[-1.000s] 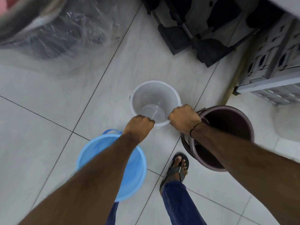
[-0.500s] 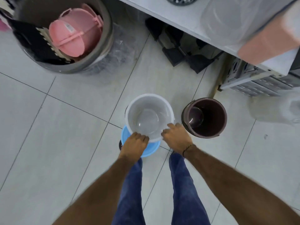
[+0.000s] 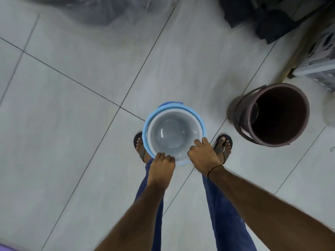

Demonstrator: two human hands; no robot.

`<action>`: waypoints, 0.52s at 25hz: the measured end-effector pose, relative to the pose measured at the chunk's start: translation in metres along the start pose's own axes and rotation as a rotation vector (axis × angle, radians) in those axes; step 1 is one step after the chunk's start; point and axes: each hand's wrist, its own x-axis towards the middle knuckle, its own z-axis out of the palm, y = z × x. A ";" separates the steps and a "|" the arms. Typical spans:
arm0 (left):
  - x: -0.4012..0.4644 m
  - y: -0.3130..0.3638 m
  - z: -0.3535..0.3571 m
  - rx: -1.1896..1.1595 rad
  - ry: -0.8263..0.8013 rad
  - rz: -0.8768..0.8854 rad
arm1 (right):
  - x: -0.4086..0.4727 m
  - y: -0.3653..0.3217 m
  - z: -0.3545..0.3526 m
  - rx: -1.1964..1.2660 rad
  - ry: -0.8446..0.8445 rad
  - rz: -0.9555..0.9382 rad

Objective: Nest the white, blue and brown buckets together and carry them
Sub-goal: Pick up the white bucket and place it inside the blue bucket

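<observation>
The white bucket (image 3: pixel 174 134) sits inside the blue bucket (image 3: pixel 145 134), whose rim and handle show around it; both are between my feet. My left hand (image 3: pixel 162 166) grips the near rim of the white bucket on the left. My right hand (image 3: pixel 204 154) grips the same rim on the right, fingers curled over the edge. The brown bucket (image 3: pixel 272 115) stands upright and empty on the floor to the right, apart from both hands.
The floor (image 3: pixel 81 124) is pale grey tile with dark joints. Dark objects (image 3: pixel 262 17) lie at the top right, and a grey crate-like rack (image 3: pixel 319 66) stands beside the brown bucket. Clear plastic wrap (image 3: pixel 101 9) shows at the top left.
The white bucket, held by both hands, has gone from over the blue bucket's far edge down into it. The view has tilted down; the shelf and pink item are out of frame.
</observation>
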 end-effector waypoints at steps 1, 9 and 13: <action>0.004 -0.003 0.006 -0.060 0.038 -0.025 | 0.005 0.000 0.005 0.021 0.020 0.011; 0.063 -0.080 -0.038 -0.529 0.482 -0.449 | 0.040 0.039 0.005 0.965 0.283 0.829; 0.151 -0.106 -0.080 -0.665 0.086 -0.232 | 0.067 0.048 0.027 1.301 0.098 0.907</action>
